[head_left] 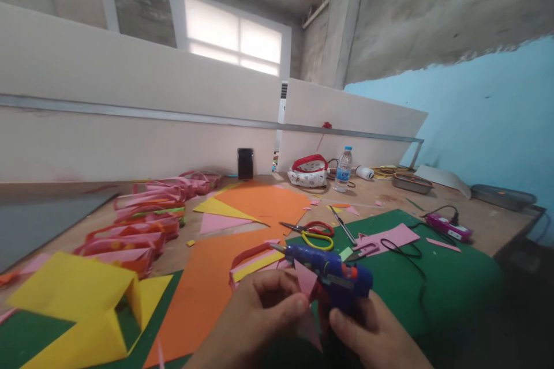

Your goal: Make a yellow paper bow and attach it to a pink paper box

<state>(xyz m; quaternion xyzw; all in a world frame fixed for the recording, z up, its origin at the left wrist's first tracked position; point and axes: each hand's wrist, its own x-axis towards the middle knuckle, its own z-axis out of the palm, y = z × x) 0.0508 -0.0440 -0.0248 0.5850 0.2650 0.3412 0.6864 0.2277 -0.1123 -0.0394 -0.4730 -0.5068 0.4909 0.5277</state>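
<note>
My right hand (372,331) grips a blue glue gun (329,274) low in the middle of the view, its nozzle pointing up and left. My left hand (259,314) pinches a small pink paper triangle (306,279) just under the gun's barrel. A pink and yellow folded paper piece (253,262) lies on the orange sheet (203,288) just beyond my hands. The gun's black cord (411,262) runs off to the right over the green mat (437,277).
Scissors with red and yellow handles (314,232) lie beyond the gun. A row of pink and red paper baskets (147,225) sits at left, a yellow folded paper (82,305) at lower left. A water bottle (343,170), pouch (308,171), phone (244,163) and trays stand at the back.
</note>
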